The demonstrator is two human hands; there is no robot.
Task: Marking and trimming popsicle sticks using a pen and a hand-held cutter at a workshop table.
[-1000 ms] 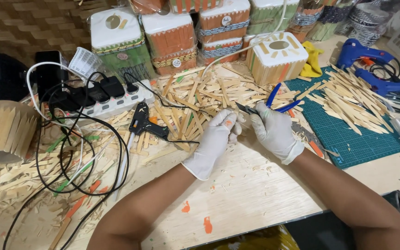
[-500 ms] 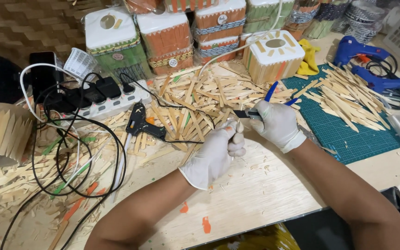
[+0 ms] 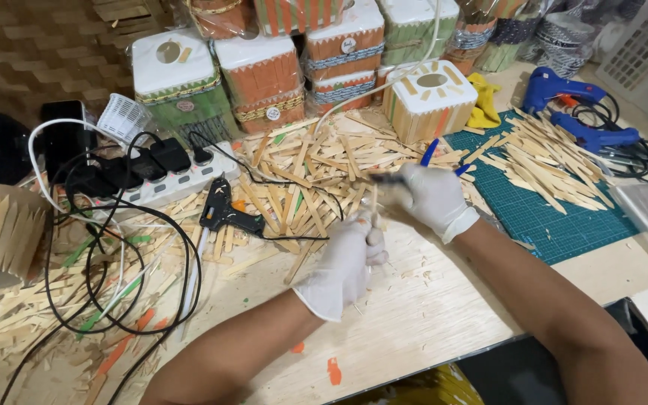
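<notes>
Both of your gloved hands meet over the pile of wooden sticks [image 3: 316, 172] at the table's middle. Your left hand [image 3: 346, 259] is closed around a thin stick [image 3: 373, 201] held upright, while your right hand [image 3: 433, 196] is clenched on the blue-handled cutters [image 3: 427, 154], whose tip sits at that stick's top. A black glue gun [image 3: 223, 214] lies just left.

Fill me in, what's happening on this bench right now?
A person in white gloves is working over a heap of flat wooden sticks. The left hand holds one thin stick upright, while the right hand grips blue-handled scissors with the blades at the stick's top end. A black glue gun lies to the left, and more cut sticks sit on the green cutting mat.
</notes>
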